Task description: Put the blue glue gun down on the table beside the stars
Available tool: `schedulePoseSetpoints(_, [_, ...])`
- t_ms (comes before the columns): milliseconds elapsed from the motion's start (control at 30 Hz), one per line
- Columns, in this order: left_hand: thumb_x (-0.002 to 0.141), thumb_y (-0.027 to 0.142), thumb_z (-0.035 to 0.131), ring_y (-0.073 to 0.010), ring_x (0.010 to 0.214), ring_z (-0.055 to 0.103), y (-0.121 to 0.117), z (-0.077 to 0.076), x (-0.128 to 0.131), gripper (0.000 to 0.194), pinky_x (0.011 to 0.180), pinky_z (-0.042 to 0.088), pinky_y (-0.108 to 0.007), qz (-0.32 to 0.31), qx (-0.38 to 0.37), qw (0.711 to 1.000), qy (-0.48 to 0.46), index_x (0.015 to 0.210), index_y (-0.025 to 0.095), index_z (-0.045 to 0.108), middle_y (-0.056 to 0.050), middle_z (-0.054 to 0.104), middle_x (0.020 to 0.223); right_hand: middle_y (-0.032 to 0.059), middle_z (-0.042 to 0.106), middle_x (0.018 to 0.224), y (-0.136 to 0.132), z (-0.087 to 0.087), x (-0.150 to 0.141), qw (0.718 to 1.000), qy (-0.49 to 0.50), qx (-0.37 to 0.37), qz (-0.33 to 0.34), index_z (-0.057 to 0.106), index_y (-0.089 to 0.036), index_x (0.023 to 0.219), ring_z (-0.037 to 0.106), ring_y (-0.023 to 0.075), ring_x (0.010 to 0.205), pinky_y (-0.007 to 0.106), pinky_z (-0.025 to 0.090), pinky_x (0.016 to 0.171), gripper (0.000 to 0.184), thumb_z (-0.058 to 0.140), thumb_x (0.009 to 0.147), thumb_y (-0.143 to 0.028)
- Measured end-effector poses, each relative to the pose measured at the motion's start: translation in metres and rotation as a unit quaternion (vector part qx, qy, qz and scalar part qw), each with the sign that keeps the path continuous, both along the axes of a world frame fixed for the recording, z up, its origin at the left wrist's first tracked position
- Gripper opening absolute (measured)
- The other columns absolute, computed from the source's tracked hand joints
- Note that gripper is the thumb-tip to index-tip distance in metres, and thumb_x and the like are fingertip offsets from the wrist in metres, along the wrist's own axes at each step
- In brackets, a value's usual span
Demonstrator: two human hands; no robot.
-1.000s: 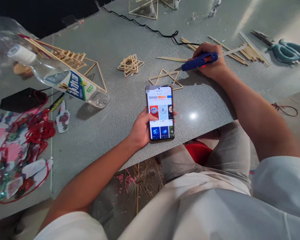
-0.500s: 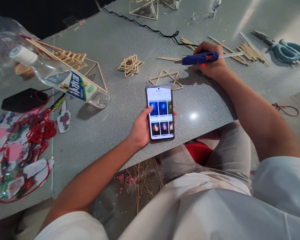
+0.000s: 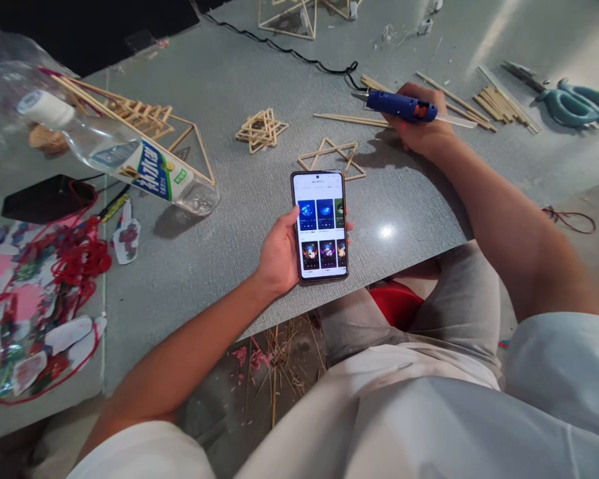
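My left hand (image 3: 279, 253) is wrapped round a smartphone (image 3: 321, 226) near the table's front edge, thumb on its lit screen of picture tiles. My right hand (image 3: 419, 130) is closed on a blue glue gun (image 3: 402, 105), held above the table with its nozzle pointing left and slightly up. A flat star of wooden sticks (image 3: 332, 158) lies on the grey table (image 3: 239, 86) between the phone and the glue gun. A thicker stacked stick star (image 3: 260, 129) lies to its left.
A clear water bottle (image 3: 120, 156) lies tilted over a stick frame (image 3: 144, 120) at left. Red cords and paper cutouts (image 3: 40, 299) cover the left edge. Loose sticks (image 3: 494, 103) and teal scissors (image 3: 574, 100) lie at right. A black cable (image 3: 299, 58) runs across the back.
My right hand has swung the glue gun so its nozzle rose from pointing down-left at the star to pointing left and up. The phone screen has scrolled to other tiles.
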State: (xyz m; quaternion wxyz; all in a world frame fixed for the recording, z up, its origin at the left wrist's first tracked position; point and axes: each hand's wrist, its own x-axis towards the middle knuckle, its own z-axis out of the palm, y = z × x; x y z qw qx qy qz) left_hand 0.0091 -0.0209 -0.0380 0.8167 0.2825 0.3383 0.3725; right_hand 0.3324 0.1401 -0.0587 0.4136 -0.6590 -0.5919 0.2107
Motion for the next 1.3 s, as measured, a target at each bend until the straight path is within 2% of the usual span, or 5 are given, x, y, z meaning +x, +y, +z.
schedulePoseSetpoints(167, [0.096, 0.048, 0.073, -0.0303, 0.106, 0.084, 0.000, -0.004, -0.003, 0.055, 0.093, 0.070, -0.044, -0.014, 0.006, 0.999, 0.031, 0.138, 0.014, 0.075, -0.016, 0.085, 0.129, -0.0073, 0.059, 0.064, -0.003, 0.004, -0.003, 1.000, -0.004, -0.011, -0.001, 0.067, -0.027, 0.093, 0.057, 0.0109, 0.048, 0.027, 0.038, 0.044, 0.024, 0.091, 0.096, -0.025])
schedulePoseSetpoints(367, [0.058, 0.013, 0.063, -0.0377, 0.124, 0.080, -0.003, 0.003, -0.003, 0.083, 0.105, 0.068, -0.056, 0.008, 0.033, 0.999, 0.022, 0.140, 0.015, 0.070, -0.015, 0.082, 0.139, -0.0086, 0.057, 0.059, -0.003, 0.004, -0.004, 1.000, -0.012, -0.015, 0.003, 0.066, -0.028, 0.092, 0.056, 0.0117, 0.049, 0.027, 0.040, 0.047, 0.026, 0.092, 0.095, -0.027])
schedulePoseSetpoints(600, [0.090, 0.046, 0.072, -0.0330, 0.116, 0.082, -0.002, 0.001, 0.001, 0.055, 0.097, 0.070, -0.046, 0.011, -0.010, 0.999, 0.034, 0.134, 0.013, 0.077, -0.017, 0.082, 0.141, -0.0084, 0.057, 0.058, -0.003, 0.002, -0.002, 1.000, -0.015, -0.008, 0.015, 0.065, -0.030, 0.090, 0.057, 0.0132, 0.051, 0.028, 0.042, 0.049, 0.028, 0.093, 0.093, -0.032])
schedulePoseSetpoints(833, [0.057, 0.012, 0.062, -0.0379, 0.126, 0.080, -0.005, 0.005, -0.002, 0.091, 0.108, 0.066, -0.058, 0.014, 0.031, 0.999, 0.032, 0.148, 0.014, 0.067, -0.014, 0.082, 0.141, -0.0055, 0.063, 0.062, -0.001, -0.001, 0.002, 0.999, -0.019, 0.003, 0.029, 0.067, -0.031, 0.090, 0.059, 0.0146, 0.053, 0.027, 0.038, 0.043, 0.030, 0.093, 0.088, -0.045])
schedulePoseSetpoints(1300, [0.087, 0.041, 0.062, -0.0334, 0.114, 0.083, -0.001, 0.000, -0.006, 0.061, 0.100, 0.068, -0.046, -0.011, -0.014, 1.000, -0.012, 0.135, 0.008, 0.076, -0.019, 0.086, 0.127, -0.0049, 0.060, 0.062, 0.006, -0.008, 0.005, 0.999, -0.023, 0.016, 0.023, 0.068, -0.028, 0.092, 0.059, 0.0155, 0.057, 0.028, 0.044, 0.053, 0.025, 0.093, 0.091, -0.032])
